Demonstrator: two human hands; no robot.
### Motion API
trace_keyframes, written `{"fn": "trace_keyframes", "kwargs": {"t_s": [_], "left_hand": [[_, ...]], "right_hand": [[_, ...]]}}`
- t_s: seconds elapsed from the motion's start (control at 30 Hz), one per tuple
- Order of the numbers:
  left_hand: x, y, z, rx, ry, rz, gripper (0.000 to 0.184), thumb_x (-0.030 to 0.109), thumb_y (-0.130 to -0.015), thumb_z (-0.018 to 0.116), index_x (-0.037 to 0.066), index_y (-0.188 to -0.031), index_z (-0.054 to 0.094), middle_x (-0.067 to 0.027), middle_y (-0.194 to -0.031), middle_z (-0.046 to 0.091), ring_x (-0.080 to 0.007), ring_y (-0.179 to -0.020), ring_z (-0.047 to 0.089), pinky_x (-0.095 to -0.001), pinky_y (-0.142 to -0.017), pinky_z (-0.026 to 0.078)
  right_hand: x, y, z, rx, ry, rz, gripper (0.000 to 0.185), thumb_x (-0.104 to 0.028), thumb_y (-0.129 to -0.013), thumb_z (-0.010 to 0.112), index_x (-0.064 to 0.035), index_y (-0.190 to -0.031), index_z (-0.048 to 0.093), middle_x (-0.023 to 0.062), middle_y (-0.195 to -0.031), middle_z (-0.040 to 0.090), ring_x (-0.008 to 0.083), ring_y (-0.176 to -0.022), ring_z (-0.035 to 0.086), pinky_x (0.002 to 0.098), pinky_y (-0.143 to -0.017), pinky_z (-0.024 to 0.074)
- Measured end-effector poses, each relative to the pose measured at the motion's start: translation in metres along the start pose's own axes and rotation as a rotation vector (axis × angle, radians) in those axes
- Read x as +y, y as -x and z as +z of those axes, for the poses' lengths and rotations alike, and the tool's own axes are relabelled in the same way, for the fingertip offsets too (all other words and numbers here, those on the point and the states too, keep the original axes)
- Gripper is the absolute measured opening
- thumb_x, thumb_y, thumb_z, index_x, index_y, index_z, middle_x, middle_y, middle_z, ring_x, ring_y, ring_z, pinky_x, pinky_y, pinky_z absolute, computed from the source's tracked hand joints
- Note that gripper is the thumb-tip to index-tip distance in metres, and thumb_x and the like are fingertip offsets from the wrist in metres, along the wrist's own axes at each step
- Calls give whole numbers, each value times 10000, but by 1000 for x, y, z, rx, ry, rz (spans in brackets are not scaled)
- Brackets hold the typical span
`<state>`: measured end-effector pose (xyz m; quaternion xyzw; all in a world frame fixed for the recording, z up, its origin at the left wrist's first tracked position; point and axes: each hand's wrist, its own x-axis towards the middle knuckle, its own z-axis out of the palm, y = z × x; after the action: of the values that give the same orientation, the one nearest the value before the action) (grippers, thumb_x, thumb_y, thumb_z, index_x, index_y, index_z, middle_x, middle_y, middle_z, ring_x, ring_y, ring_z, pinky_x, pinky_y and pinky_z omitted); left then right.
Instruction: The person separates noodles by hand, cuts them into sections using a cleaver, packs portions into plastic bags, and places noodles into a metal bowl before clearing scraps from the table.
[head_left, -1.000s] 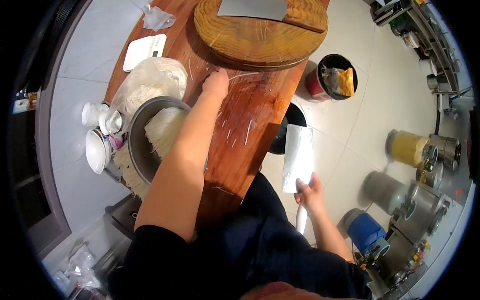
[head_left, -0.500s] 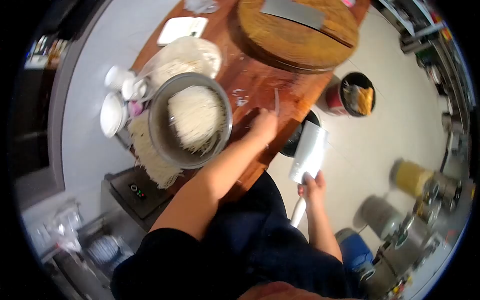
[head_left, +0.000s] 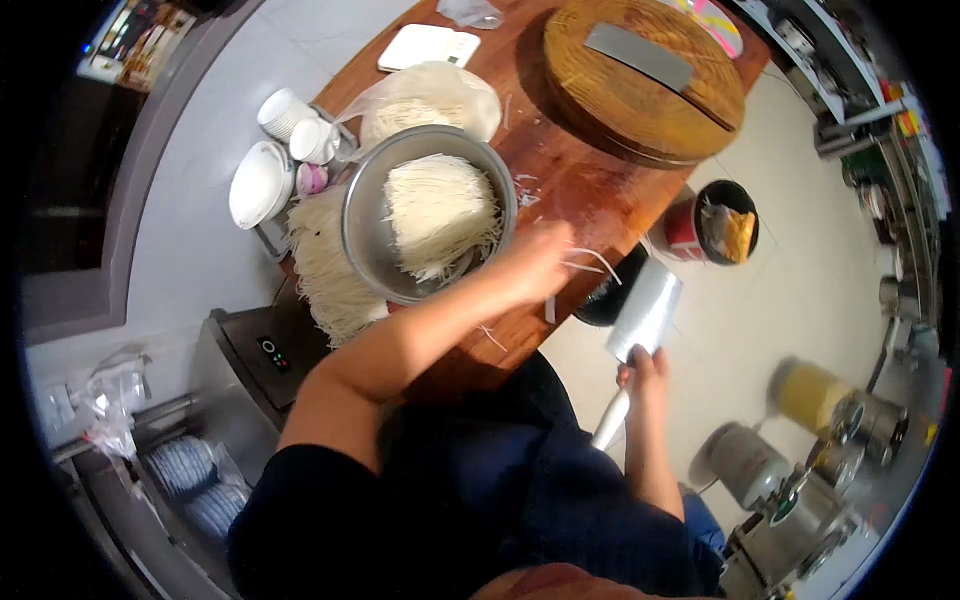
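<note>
My left hand (head_left: 540,265), blurred, is closed above the wooden table near its right edge. A few white noodle strands (head_left: 596,257) stick out of its fingers. My right hand (head_left: 643,375) grips a cleaver (head_left: 643,312) with a pale handle, by the base of its broad blade. The blade points up, beyond the table edge. Left of my left hand stands a metal bowl (head_left: 361,225) with a mound of white noodles (head_left: 440,210) in it. More noodles (head_left: 330,265) lie beside the bowl. Loose strands (head_left: 492,338) are scattered on the table.
A round chopping board (head_left: 590,95) with another cleaver (head_left: 640,55) lies at the back of the table (head_left: 560,200). Behind the bowl are a bag of noodles (head_left: 425,100) and a white scale (head_left: 428,46). Two bins (head_left: 685,228) stand on the floor beside the table.
The view has shifted, so the table sits lower and further right. My left hand now shows strands trailing from its fingers, above the table edge. My right hand still grips the cleaver.
</note>
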<state>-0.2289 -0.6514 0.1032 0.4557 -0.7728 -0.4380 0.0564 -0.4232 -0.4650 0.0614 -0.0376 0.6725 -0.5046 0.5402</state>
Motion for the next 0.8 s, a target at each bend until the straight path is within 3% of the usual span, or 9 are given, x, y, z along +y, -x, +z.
{"fn": "trace_keyframes", "kwargs": {"t_s": [0.07, 0.13, 0.3, 0.43, 0.53, 0.63, 0.67, 0.7, 0.8], "left_hand": [[-3, 31, -39, 106, -76, 24, 225, -23, -728, 581, 34, -926, 493, -109, -854, 539, -196, -755, 554, -342, -619, 478], [-6, 51, -73, 155, -7, -112, 173, -39, -699, 533, -7, -862, 484, -190, -868, 545, -352, -814, 557, -440, -705, 443], [-74, 80, -96, 385, -210, -190, 416, 82, -731, 667, -16, -1101, 506, -237, -1070, 522, -376, -1017, 523, -436, -873, 434], [-163, 117, -80, 655, -586, -269, 741, 199, -710, 738, -48, -1293, 352, -300, -1205, 457, -446, -1112, 453, -466, -953, 382], [-211, 134, -76, 701, -426, -501, 601, 204, -720, 694, -78, -1203, 473, -310, -1119, 538, -431, -1046, 527, -455, -889, 432], [-236, 134, -93, 556, 33, -667, 401, 192, -716, 619, -90, -1000, 606, -306, -942, 617, -422, -901, 607, -448, -792, 477], [-253, 130, -76, 711, -115, -682, 293, 164, -700, 552, -61, -853, 659, -277, -796, 639, -419, -775, 635, -446, -723, 495], [-274, 128, -69, 631, -62, -740, 318, 164, -706, 557, -37, -933, 652, -270, -863, 642, -410, -841, 631, -447, -771, 487], [-220, 106, -53, 634, 167, -625, 313, 154, -746, 549, -27, -993, 617, -267, -930, 633, -406, -897, 618, -447, -808, 481]], "right_hand": [[-7, 4, 13, -29, 10, 51, 163, -81, -893, 520, -22, -1025, 445, 65, -735, 520, 130, -472, 498, 233, -399, 396], [-9, 4, 22, -79, -10, 70, 165, -72, -895, 512, -12, -1028, 436, 79, -747, 519, 136, -471, 492, 238, -400, 397], [-8, 10, 40, -155, -14, 81, 161, -65, -899, 496, -6, -1031, 426, 91, -757, 519, 138, -471, 486, 244, -388, 390], [-10, 10, 43, -147, 25, 58, 140, -76, -875, 509, -24, -987, 441, 78, -751, 512, 138, -472, 485, 245, -394, 383], [-3, 6, 33, -110, 28, 51, 153, -82, -878, 513, -23, -998, 438, 75, -734, 522, 129, -457, 487, 232, -388, 388], [4, -2, 20, -88, 52, 53, 146, -84, -868, 527, -27, -979, 450, 69, -711, 528, 114, -447, 490, 220, -384, 398], [6, -6, 17, -103, 57, 44, 134, -80, -865, 526, -30, -966, 456, 66, -708, 525, 113, -446, 489, 221, -385, 400], [6, -5, 19, -85, 79, 54, 124, -78, -863, 525, -33, -957, 456, 65, -702, 517, 115, -447, 488, 223, -385, 398], [13, -11, 17, -73, 110, 59, 115, -81, -864, 520, -43, -945, 447, 67, -686, 494, 127, -450, 479, 235, -379, 378]]}}
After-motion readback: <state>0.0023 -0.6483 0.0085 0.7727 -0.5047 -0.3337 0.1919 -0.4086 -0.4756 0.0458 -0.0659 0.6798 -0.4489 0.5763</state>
